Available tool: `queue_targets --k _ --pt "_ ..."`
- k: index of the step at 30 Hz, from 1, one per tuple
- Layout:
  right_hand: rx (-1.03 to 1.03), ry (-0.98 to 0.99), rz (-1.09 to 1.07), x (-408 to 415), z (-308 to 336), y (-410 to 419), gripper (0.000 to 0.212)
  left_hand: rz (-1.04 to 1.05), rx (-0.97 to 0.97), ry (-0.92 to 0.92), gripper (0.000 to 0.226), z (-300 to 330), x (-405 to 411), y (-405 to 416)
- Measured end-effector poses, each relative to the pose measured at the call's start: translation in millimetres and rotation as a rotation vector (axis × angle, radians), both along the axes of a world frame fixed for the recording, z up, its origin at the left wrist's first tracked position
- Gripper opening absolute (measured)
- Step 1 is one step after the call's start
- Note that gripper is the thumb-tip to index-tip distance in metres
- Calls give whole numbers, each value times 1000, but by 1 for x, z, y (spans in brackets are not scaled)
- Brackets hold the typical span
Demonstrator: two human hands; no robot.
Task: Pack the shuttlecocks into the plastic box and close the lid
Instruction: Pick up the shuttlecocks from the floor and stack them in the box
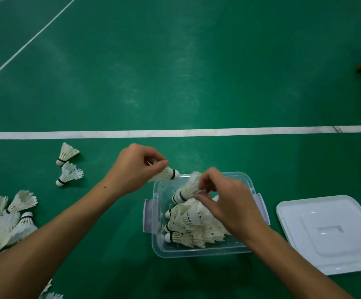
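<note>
The packing looks partly done, judging from how things lie on the green court floor [175, 83].

At about eight o'clock from the box, a loose pile of shuttlecocks [2, 223] waits on the floor, running off the left edge (so how many remain cannot be counted). Two stray shuttlecocks [68, 164] lie apart from it, at about ten o'clock, near the white court line [67, 134].

The left hand [135, 167] pinches a shuttlecock [166, 173] by its feathers, cork pointing toward three o'clock, just over the box's far-left corner. It has not been set down.

The plastic box [158, 249] sits open on the floor, with a layer of packed shuttlecocks [188, 221] lying on their sides, corks toward nine o'clock. Some bare bottom shows at the far end and along the left wall.

The right hand [224, 201] is curled round another shuttlecock [186, 190] inside the box, cork down and to the left, seemingly fitting it against the packed ones.

At three o'clock from the box the lid [330, 231] lies flat on the floor, well apart from the rim. So the rest of the pile, the two strays and the closing are all left to do.
</note>
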State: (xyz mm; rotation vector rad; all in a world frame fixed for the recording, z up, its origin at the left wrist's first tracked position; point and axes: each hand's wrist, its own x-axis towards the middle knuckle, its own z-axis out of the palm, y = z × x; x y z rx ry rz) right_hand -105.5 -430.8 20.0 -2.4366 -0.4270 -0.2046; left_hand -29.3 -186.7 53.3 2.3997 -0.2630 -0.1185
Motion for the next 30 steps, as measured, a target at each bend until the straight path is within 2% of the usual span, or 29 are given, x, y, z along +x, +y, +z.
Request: queue_targets --k 2,6,8,13,16,19,23,25,27,30 --pt "58 58 -152 -5 -8 -11 36 31 -13 -34 4 0 -3 12" --pt "21 105 -251 -7 -27 -16 36 47 15 -62 35 -9 -19 23" --pt "-11 98 -230 -4 -35 -10 37 58 48 -89 41 -11 -26 24" --pt "-137 131 -142 10 -55 6 34 -64 146 -276 14 -11 -33 22" --pt "-166 173 -102 17 -67 14 35 -137 182 -245 9 -17 -34 22" --pt "-179 238 -76 20 -74 16 36 -211 59 -96 5 -21 -35 18" --pt "-78 368 -19 23 -65 7 30 -271 -27 -84 7 -24 -35 6" --pt "-51 397 -15 19 -54 -3 29 -277 -72 -90 16 -22 -33 0" --pt "-19 343 -62 13 -38 -13 33 -275 -114 -69 29 -18 -30 -6" --pt "150 237 -71 5 -11 -22 39 -311 -129 -18 44 -17 -24 -19"
